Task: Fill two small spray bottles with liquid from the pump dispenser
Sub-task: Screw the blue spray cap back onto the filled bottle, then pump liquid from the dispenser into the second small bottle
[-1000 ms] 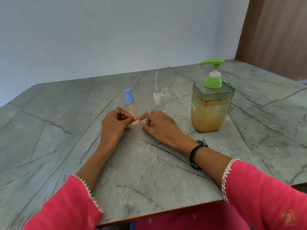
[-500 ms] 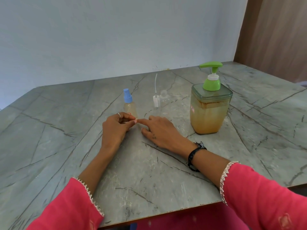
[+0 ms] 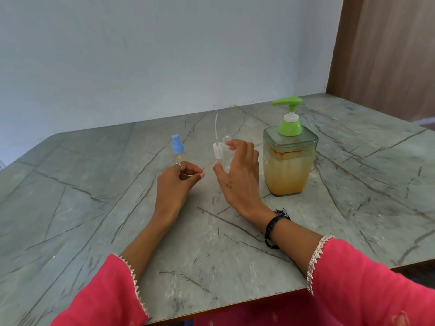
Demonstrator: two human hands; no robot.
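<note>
Right hand (image 3: 237, 170) closing round the open clear bottle (image 3: 226, 151); left hand (image 3: 175, 182) loosely curled, holding nothing visible.

The bottle stands between thumb and fingers, just left of the pump dispenser (image 3: 290, 161); whether the fingers press it cannot be told. Likely light, smooth and easily tipped, so best held at mid-body. Its white spray head (image 3: 216, 150) stands touching on the thumb side; the capped blue bottle (image 3: 178, 149) lies beyond the left hand. Bare table (image 3: 94, 208) lies nearer the person.

Soft, even daylight; faint shadows, sharp focus, wide-angle bowing at edges.
</note>
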